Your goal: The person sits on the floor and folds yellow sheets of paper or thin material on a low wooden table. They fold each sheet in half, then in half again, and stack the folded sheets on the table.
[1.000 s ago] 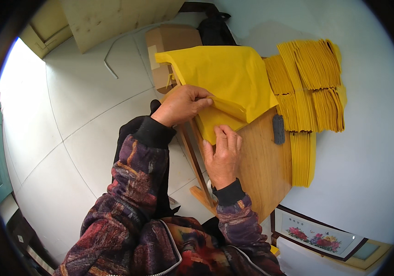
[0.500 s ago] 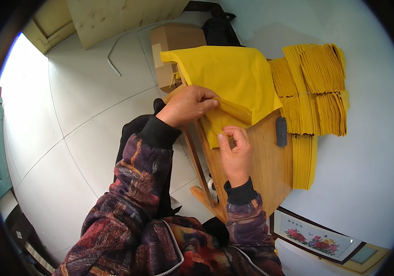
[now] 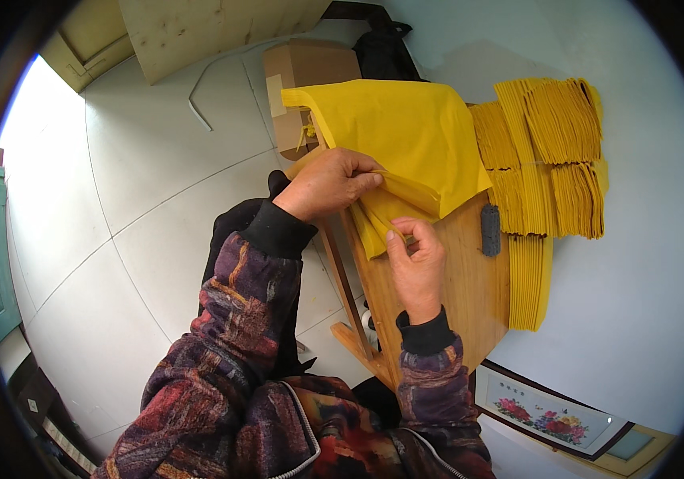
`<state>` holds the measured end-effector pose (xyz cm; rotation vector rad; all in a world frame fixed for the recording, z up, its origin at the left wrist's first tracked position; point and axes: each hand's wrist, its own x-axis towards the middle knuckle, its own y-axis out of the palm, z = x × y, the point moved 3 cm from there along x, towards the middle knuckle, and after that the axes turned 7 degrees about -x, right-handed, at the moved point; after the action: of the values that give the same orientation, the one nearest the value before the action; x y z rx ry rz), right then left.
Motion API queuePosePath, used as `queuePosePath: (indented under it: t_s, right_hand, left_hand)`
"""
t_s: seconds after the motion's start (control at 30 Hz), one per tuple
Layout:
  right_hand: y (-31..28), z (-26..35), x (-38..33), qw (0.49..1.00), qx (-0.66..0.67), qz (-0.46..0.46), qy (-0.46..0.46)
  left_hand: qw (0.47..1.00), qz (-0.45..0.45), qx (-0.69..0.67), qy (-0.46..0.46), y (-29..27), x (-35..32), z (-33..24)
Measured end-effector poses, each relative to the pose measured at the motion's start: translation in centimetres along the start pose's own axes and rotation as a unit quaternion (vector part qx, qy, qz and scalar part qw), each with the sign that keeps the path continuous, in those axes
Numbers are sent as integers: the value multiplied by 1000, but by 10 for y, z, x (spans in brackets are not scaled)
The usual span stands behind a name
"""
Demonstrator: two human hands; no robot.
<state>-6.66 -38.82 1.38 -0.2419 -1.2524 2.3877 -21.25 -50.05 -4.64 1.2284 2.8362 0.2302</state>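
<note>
Partly, both hands (image 3: 328,185) hide the yellow cloth (image 3: 411,191) they pinch.

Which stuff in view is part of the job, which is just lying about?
In the job:
yellow cloth, pinched by left hand and right hand
table under it
yellow stacks, probably: same colour, right of the cloth

Lying about:
cardboard box
black item
bent strip
grey block, apparently: untouched; use unclear
</note>
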Motion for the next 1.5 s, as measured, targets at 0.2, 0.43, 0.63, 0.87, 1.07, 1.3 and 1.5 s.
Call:
queuePosePath:
  t_s: [0.2, 0.43, 0.63, 0.87, 1.07, 1.3, 1.5]
  right_hand:
    - [-5, 0, 4, 999, 36, 8, 31]
    - [-16, 11, 21, 998, -26, -52, -35]
    - [-23, 19, 37, 988, -33, -131, -77]
    - [-4, 25, -14, 965, -213, -56, -142]
    - [15, 16, -21, 952, -252, -49, -165]
    - [7, 11, -8, 985, -134, -42, -99]
    - [2, 6, -3, 996, -73, -11, -54]
  left_hand:
    - [999, 24, 21, -39, -1, 0, -3]
    - [998, 41, 6, -39, -1, -1, -3]
    - [999, 31, 20, -6, 1, -1, -1]
    - [999, -5, 50, -14, -1, 0, -2]
    - [999, 2, 35, -22, -1, 0, -5]
    - [999, 14, 27, -27, -2, -1, -5]
    - [999, 18, 17, -31, -1, 0, -4]
